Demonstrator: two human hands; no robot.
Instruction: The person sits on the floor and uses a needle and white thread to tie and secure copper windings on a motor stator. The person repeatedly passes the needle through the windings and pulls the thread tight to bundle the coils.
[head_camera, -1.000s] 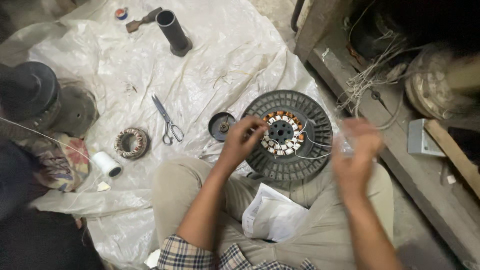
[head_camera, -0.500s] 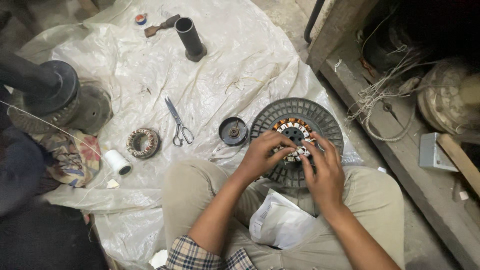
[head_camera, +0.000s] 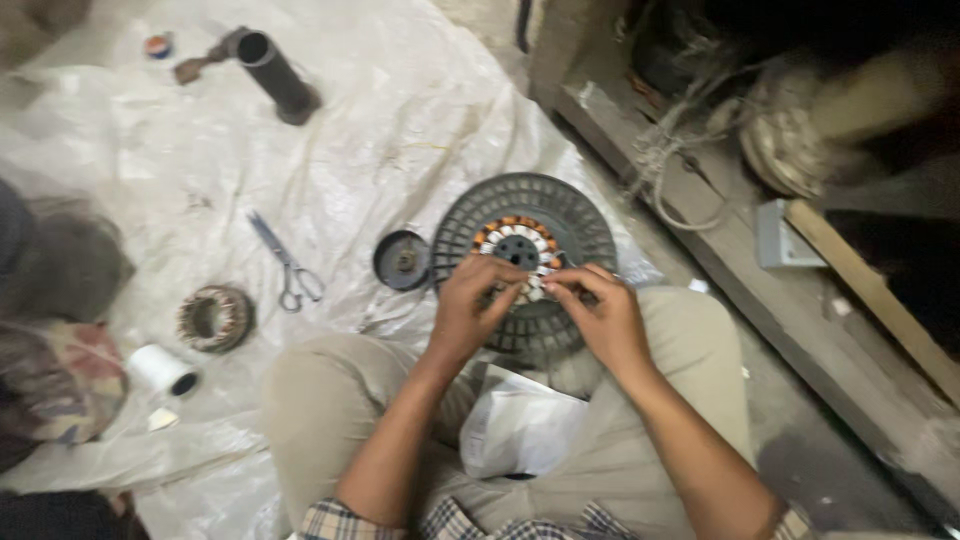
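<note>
Hands (head_camera: 475, 305) (head_camera: 600, 315) pinch copper-wound stator (head_camera: 520, 250) above white paper packet (head_camera: 520, 425).

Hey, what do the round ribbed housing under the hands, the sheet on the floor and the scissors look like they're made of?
Round ribbed housing: likely cast metal, dull dark grey, thin radial fins; moulded plastic is possible. Its coil ring shows copper-coloured windings with white insulation. Sheet: thin translucent white plastic, crinkled and faintly glossy. Scissors: metal, grey blades and loops with a slight sheen.
</note>
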